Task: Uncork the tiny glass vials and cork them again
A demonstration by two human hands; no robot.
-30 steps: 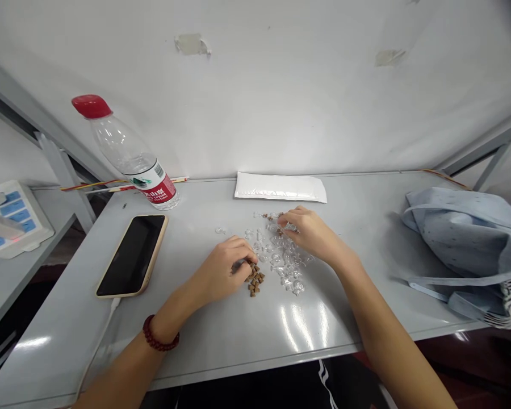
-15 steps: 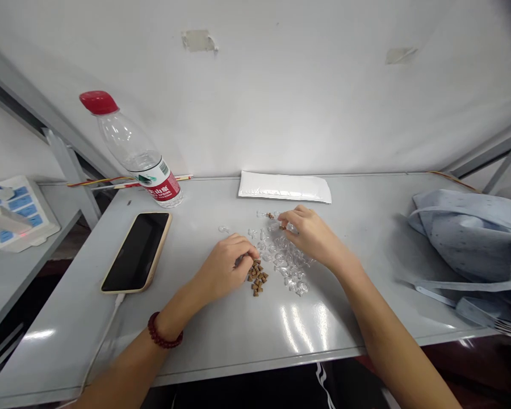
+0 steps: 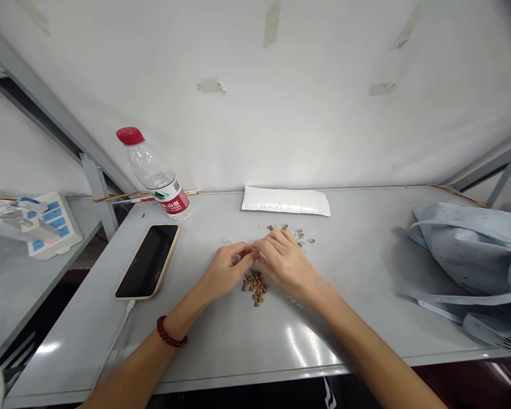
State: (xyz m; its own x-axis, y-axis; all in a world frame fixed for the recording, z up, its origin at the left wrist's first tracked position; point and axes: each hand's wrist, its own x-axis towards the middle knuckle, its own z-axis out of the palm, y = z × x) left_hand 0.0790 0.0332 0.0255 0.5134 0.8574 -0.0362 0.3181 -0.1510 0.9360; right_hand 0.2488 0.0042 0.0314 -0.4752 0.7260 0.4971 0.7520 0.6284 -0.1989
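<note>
Centrally, over a glossy grey worktop (image 3: 221,352), the left hand (image 3: 226,271) of the wearer, thumb and forefinger bent toward each other. Opposite, the right hand (image 3: 287,264), palm down, fingers curled close together, tips meeting or just beside those of the left. Anything between the fingertips too small and hidden to make out; impossible to tell whether pinching something or merely meeting.

Directly below the fingers, on the worktop, a loose heap of small brown pieces (image 3: 256,284). Beyond the right hand, a scatter of tiny clear pieces with brown ends (image 3: 298,233). More plain clear pieces (image 3: 293,300), mostly hidden beneath the right hand, with a lone clear piece (image 3: 227,241) just above the left hand. Around the left wrist, a dark red beaded bracelet (image 3: 170,335).

Farther back, near the white wall (image 3: 306,125), a flat white packet (image 3: 286,201). To the left, an upright bottle (image 3: 174,200) with red cap and red-and-white label; in front of it, a dark-screened phone (image 3: 148,261) with a white cable (image 3: 118,335). Far right, a crumpled pale blue cloth bag (image 3: 472,244). Far left, on a separate surface, a white power strip (image 3: 53,224) with blue sockets.
</note>
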